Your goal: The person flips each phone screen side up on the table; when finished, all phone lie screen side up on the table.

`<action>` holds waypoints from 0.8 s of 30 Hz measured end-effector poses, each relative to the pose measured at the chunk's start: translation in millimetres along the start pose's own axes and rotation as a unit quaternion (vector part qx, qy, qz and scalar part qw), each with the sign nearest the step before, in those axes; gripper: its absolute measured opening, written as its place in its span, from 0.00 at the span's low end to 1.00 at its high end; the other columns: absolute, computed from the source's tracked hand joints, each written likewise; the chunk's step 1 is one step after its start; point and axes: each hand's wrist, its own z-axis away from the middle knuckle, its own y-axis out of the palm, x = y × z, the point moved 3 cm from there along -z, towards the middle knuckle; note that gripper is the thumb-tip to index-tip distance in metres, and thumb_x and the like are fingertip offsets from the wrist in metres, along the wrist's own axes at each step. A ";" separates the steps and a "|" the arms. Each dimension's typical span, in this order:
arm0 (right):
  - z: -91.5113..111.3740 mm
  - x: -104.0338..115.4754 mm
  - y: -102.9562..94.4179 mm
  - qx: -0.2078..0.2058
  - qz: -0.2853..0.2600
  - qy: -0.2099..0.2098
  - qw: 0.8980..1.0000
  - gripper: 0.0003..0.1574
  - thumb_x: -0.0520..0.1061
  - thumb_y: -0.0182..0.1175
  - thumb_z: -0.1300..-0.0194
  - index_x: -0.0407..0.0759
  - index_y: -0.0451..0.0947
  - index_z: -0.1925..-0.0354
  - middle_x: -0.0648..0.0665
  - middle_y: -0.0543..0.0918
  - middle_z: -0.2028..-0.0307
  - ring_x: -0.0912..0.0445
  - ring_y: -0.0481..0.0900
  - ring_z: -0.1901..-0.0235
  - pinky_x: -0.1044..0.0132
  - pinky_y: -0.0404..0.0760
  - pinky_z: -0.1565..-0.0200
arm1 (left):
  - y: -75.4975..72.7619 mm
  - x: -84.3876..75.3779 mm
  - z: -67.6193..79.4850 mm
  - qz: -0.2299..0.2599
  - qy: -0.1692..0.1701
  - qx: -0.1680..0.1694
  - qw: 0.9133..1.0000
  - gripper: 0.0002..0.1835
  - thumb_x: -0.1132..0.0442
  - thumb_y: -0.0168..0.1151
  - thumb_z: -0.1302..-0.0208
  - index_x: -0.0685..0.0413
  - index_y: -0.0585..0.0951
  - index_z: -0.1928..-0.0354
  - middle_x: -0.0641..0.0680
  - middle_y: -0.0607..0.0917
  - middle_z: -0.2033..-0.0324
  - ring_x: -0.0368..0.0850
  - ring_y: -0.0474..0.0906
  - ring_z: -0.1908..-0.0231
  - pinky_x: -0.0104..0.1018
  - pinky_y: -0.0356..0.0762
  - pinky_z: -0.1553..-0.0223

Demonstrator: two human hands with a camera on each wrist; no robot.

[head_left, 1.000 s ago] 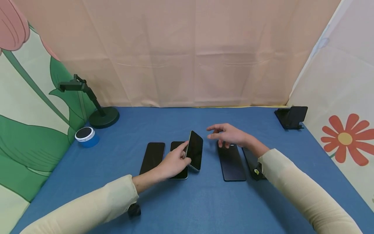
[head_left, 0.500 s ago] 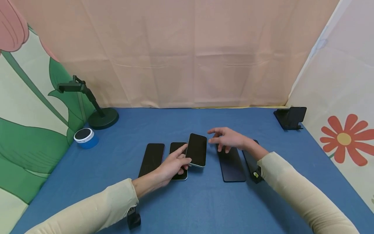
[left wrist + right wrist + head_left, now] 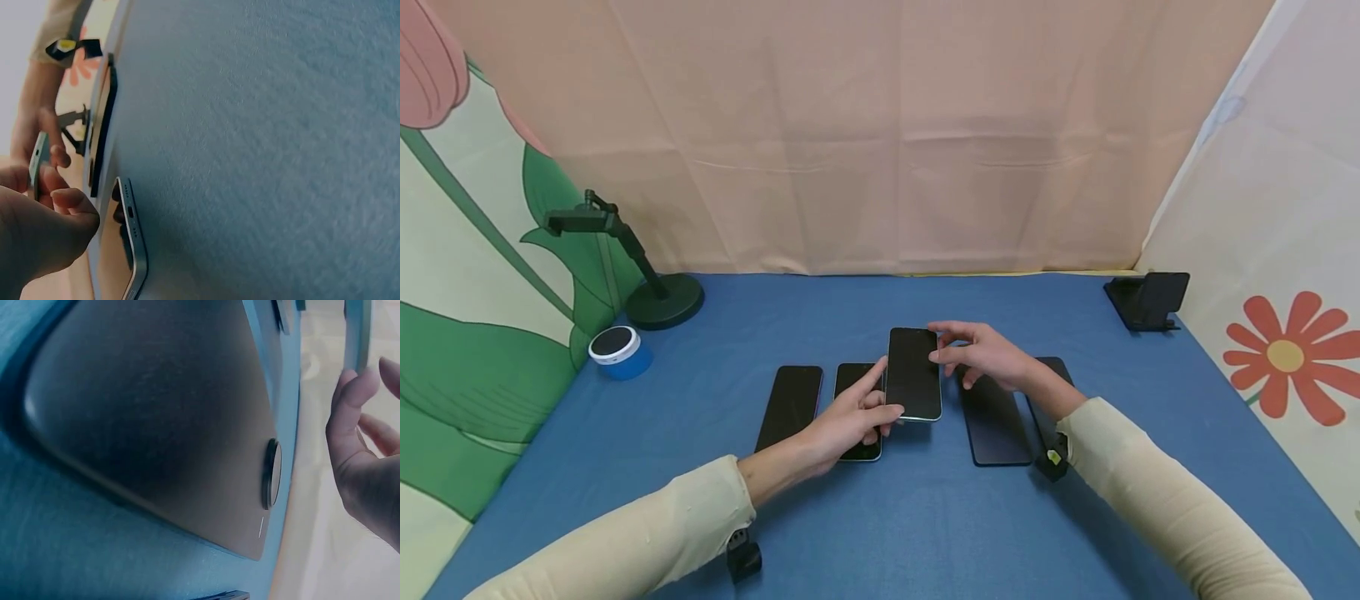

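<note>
My left hand (image 3: 852,417) pinches a smartphone (image 3: 913,375) at its left and lower side, black screen up, raised over the table. My right hand (image 3: 981,354) is at its right edge, the thumb overlapping the screen and the fingers curving about the edge. In the right wrist view the fingertips meet the phone's pale side. Beneath my left hand lies another phone (image 3: 856,379), with a black phone (image 3: 792,407) left of it. A dark slab-like device (image 3: 996,425) with a round camera bump (image 3: 275,474) lies below my right hand; a further dark phone (image 3: 1056,367) is partly under that forearm.
At the back left stand a black desk stand (image 3: 666,302) and a blue-and-white round tub (image 3: 621,352). A black phone holder (image 3: 1150,302) is at the back right. Blue cloth (image 3: 880,533) covers the table, and fabric walls (image 3: 895,133) rise behind and beside it.
The raised phone has turned from steeply tilted to facing up and moved right with my left hand. My right hand's thumb and fingers have come to its right edge.
</note>
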 end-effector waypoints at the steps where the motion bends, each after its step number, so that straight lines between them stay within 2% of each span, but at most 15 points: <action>1: 0.0 0.6 0.2 -0.003 -0.001 -0.001 1.000 0.40 0.51 0.64 0.31 0.54 0.62 0.25 0.38 0.71 0.41 0.32 0.77 0.57 0.55 0.79 0.72 | -0.2 -0.7 0.3 -0.003 0.001 0.006 1.000 0.45 0.57 0.59 0.27 0.30 0.42 0.20 0.49 0.74 0.73 0.45 0.69 0.68 0.33 0.64 0.68; 7: -0.8 1.7 0.8 -0.013 -0.009 -0.002 1.000 0.41 0.48 0.67 0.34 0.55 0.65 0.27 0.39 0.71 0.44 0.34 0.77 0.58 0.57 0.77 0.73 | -1.2 -3.9 1.2 -0.024 0.004 0.019 1.000 0.48 0.56 0.61 0.29 0.28 0.40 0.20 0.52 0.76 0.70 0.45 0.69 0.68 0.32 0.64 0.68; 14: 0.2 1.2 2.7 -0.003 -0.001 0.004 1.000 0.43 0.47 0.68 0.35 0.50 0.63 0.26 0.40 0.72 0.47 0.40 0.76 0.63 0.59 0.75 0.74 | -1.1 -6.3 1.8 -0.061 0.010 0.030 0.998 0.49 0.56 0.62 0.29 0.35 0.39 0.19 0.50 0.73 0.75 0.43 0.65 0.74 0.34 0.65 0.68; 24: 0.8 -2.5 8.9 0.018 0.035 0.021 0.999 0.44 0.45 0.68 0.36 0.43 0.63 0.26 0.40 0.72 0.52 0.51 0.75 0.69 0.61 0.74 0.75 | -0.6 -3.1 2.8 -0.092 -0.022 0.044 0.995 0.52 0.53 0.64 0.30 0.42 0.37 0.19 0.47 0.71 0.79 0.40 0.63 0.78 0.31 0.62 0.74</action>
